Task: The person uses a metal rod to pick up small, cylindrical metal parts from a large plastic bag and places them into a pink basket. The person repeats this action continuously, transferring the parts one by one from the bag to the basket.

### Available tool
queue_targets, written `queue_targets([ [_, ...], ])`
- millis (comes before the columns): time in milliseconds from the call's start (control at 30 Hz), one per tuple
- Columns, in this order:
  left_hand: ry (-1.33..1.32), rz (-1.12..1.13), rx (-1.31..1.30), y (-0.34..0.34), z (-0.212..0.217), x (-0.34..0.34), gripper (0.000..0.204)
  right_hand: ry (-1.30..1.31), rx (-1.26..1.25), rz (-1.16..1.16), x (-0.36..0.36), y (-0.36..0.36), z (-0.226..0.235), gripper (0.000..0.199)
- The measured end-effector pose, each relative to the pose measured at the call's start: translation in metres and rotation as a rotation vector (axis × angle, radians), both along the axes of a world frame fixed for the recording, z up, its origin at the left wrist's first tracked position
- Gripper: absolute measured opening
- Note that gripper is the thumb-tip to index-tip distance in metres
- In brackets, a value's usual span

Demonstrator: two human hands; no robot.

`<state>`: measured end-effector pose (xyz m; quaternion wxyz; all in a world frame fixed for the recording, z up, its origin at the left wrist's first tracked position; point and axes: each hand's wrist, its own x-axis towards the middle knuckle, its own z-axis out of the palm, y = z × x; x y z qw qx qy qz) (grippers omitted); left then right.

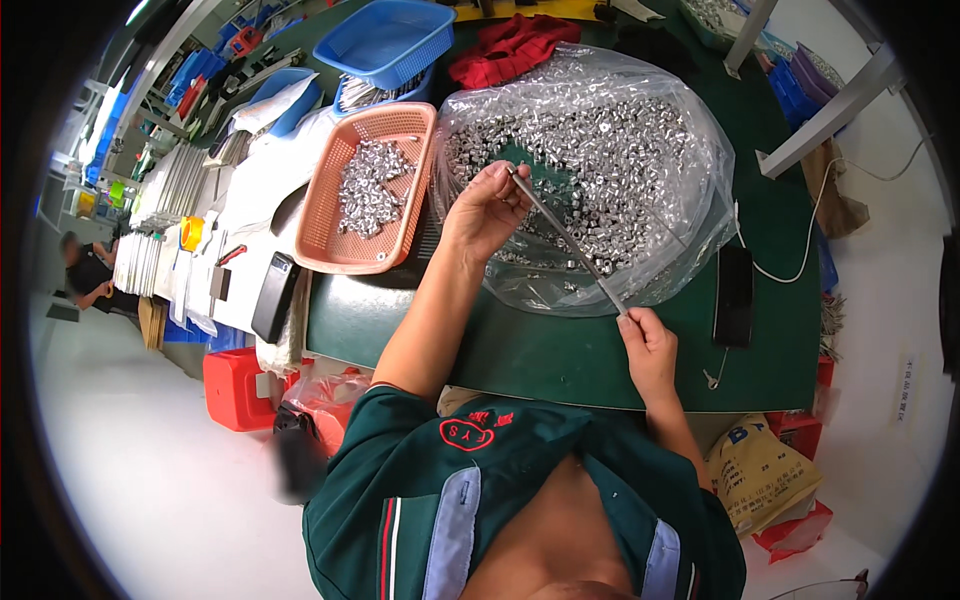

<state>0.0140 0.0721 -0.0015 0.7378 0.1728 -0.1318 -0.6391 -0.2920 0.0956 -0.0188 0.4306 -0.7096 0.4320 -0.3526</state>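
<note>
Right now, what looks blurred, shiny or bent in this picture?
In the head view, the dark shape at lower left is blurred; in the head view, the clear plastic bag and small metal pieces show bright glints; also in the head view, the green table has a curved near edge, and black surrounds the wide, rounded image.

A dark green table (560, 360) carries a broad clear plastic bag (530, 295) of small silvery metal parts (630, 145) across its middle, with a crumpled red cloth (510, 50) at its far side. Left of the bag stands an orange basket (318, 200), with stacked blue baskets (400, 68) just beyond. A black phone (733, 297) lies flat at the right.
</note>
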Motion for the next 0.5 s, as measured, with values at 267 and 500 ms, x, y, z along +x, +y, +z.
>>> queue_targets([
  [267,-0.200,0.036,0.095,0.006,0.017,0.000,0.014,0.001,-0.005,0.000,0.000,0.000,0.003,0.011],
  [500,-0.365,0.083,0.089,0.001,0.009,-0.001,0.014,0.016,-0.055,-0.029,0.002,0.003,0.002,0.010],
])
